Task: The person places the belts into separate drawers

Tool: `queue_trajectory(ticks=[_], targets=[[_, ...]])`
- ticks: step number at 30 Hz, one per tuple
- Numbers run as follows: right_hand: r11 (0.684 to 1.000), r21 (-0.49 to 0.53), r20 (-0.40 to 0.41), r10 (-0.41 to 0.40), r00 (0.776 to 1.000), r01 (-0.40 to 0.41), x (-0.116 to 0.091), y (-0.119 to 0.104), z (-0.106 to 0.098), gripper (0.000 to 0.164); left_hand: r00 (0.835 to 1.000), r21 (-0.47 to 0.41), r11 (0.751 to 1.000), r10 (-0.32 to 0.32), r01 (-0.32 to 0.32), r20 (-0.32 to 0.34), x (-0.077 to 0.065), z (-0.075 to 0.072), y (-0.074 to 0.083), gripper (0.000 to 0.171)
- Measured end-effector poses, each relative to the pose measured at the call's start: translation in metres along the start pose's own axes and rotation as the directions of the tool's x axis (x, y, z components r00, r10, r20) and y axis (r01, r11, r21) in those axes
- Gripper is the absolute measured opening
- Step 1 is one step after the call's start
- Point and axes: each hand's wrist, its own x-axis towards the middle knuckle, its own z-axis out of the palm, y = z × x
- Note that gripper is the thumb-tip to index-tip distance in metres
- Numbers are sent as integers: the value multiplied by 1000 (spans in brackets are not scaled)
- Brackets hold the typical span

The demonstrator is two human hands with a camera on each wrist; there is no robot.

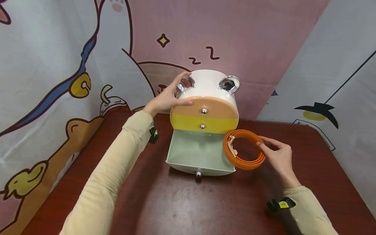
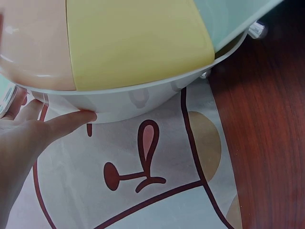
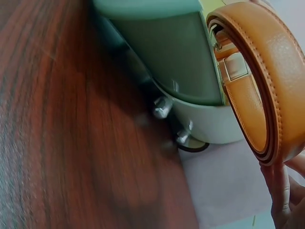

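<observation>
A small storage box (image 1: 208, 81) with a white top, two shiny ear shapes and peach, yellow and pale green drawers stands on the table. Its bottom green drawer (image 1: 194, 148) is pulled out, and its bare floor shows. At the box's upper left corner, my left hand (image 1: 170, 94) holds on around the ear (image 1: 186, 83), thumb along the box. My right hand (image 1: 279, 156) pinches a coiled orange belt (image 1: 245, 164) by its right side. The coil, with a metal buckle (image 3: 236, 66) inside, overlaps the drawer's right edge in the head view.
The dark red wooden table (image 1: 188, 205) spreads in front and to both sides of the box. A cartoon-printed cloth (image 1: 235, 32) hangs right behind it. Round silver knobs (image 1: 198, 173) stick out from the drawer fronts.
</observation>
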Motion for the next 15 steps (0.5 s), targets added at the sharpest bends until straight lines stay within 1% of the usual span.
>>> queue_trajectory(ticks=[3,9,15], targets=[[1000,-7,7,-16,1000,16,-2,-2,5,35,1000,6,1000,-1,1,1,0,0,0,95],[999,-29,3,-38,999,38,-3,-6,17,31,1000,-14,1000,-2,3,11,0,1,1,95],[999,-5,30,-46,998,47,-3,-12,28,30,1000,-30,1000,2,-1,15,0,1,1,97]])
